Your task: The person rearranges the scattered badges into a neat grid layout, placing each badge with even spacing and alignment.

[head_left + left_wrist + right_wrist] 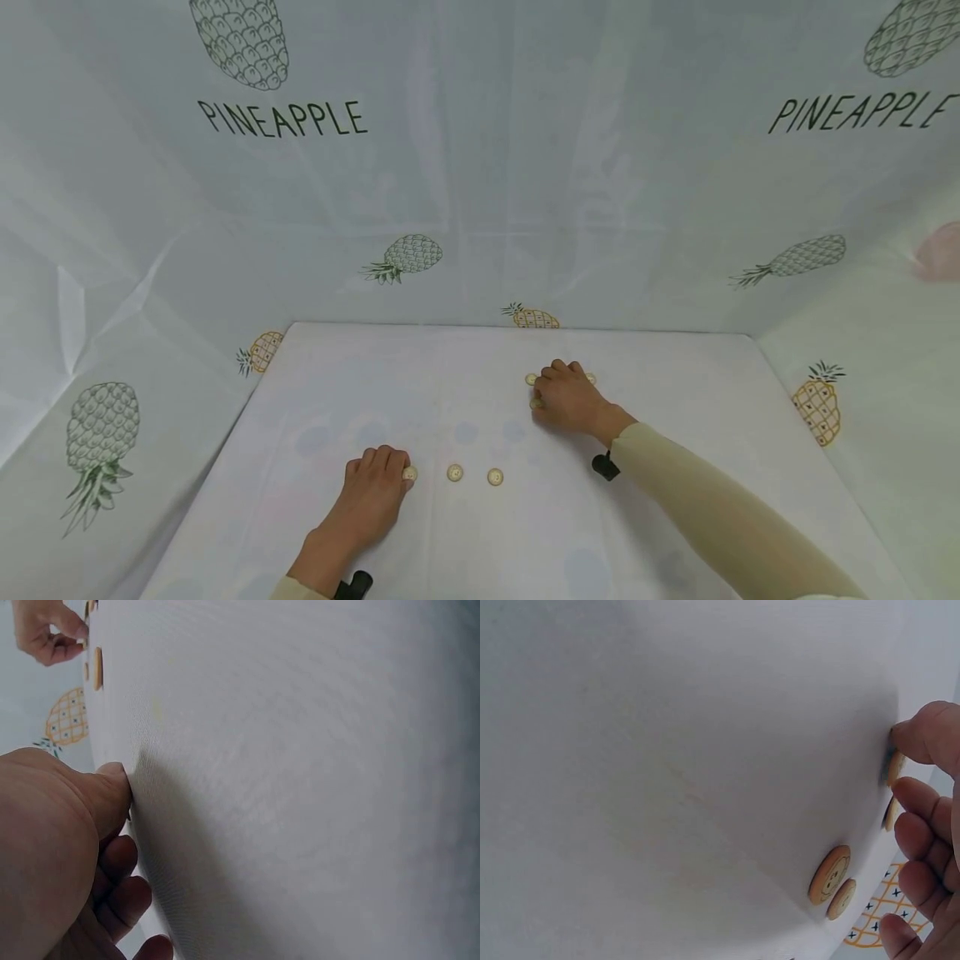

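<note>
Near the front left of the white-covered table, my left hand (371, 498) pinches a round wooden button (409, 472) at its fingertips. In the left wrist view the left thumb (112, 791) hides most of that button. Two more buttons, one (455, 472) and another (496, 477), lie in a row to its right. Farther back, my right hand (572, 402) bends over a group of buttons. Its thumb (922, 739) and fingers hold a button (895, 769) against the cloth. Close by lie a button (829, 874) with drawn holes and a smaller-looking one (841, 899).
A white cloth (465, 550) with faint coloured spots covers the table. Pale sheeting (480, 167) printed with pineapples hangs behind and at both sides. A dark wrist camera (604, 466) sits under the right wrist, another (354, 585) at the left wrist.
</note>
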{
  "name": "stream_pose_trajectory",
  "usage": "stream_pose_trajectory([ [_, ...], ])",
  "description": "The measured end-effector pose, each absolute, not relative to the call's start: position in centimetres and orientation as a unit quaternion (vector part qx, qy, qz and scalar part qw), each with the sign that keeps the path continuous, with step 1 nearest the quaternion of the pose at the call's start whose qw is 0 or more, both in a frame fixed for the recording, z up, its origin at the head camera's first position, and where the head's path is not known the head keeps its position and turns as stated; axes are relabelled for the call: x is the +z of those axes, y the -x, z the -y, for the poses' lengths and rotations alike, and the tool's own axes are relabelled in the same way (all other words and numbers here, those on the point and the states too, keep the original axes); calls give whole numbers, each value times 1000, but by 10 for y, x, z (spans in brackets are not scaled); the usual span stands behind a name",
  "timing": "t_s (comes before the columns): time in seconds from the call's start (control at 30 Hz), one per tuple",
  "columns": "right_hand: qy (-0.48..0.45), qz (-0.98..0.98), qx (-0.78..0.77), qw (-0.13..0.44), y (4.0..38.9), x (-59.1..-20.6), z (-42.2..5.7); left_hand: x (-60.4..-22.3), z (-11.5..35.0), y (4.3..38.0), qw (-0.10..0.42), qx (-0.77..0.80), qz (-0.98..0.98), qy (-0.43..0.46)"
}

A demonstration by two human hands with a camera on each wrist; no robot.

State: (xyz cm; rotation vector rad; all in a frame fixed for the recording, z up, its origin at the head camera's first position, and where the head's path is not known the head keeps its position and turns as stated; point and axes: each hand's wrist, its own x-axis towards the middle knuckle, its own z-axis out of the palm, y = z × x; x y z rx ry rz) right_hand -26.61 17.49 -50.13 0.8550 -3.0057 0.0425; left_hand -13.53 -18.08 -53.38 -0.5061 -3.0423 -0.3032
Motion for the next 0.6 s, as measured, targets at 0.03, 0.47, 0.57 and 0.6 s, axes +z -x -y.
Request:
stream_pose_trajectory([
  [0.03,-273,962,14,9,266,-501,-175,-534,181,135,22,-99,981,164],
  [0.47,-264,964,25,15,263,-505,-175,-532,181,134,23,-101,981,164],
  [0.57,-261,965,25,14,264,-507,-175,-532,181,134,19,-103,981,162],
  [0.6,-260,965,24,14,264,-508,-175,-532,181,133,16,-103,982,160],
])
